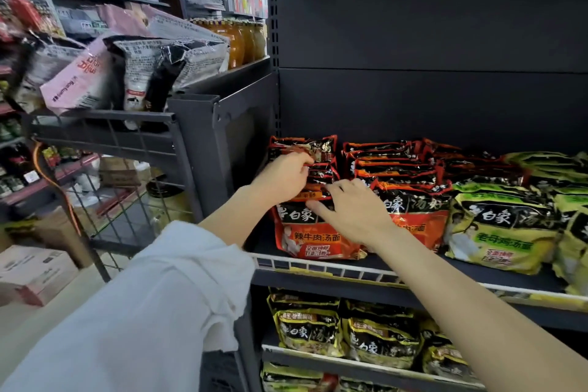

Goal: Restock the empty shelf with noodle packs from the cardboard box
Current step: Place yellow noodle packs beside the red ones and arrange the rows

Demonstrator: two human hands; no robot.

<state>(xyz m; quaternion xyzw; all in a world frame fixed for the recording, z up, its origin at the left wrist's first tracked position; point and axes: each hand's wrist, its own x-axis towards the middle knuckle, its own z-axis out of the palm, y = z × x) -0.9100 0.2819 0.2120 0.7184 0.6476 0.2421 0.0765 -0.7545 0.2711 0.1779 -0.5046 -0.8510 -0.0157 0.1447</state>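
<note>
Left hand (288, 173) pinching upright red noodle packs (313, 165), stack directly ahead; right hand (351, 212) fingers spread flat on front pack (315, 232).

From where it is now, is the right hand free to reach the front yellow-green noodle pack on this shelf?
Probably yes. The right hand rests on the red packs, and the yellow-green pack lies beside them at the shelf's open front, nothing between.

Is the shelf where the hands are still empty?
No, the shelf is partly filled: red noodle packs and green noodle packs lie stacked on it.
</note>
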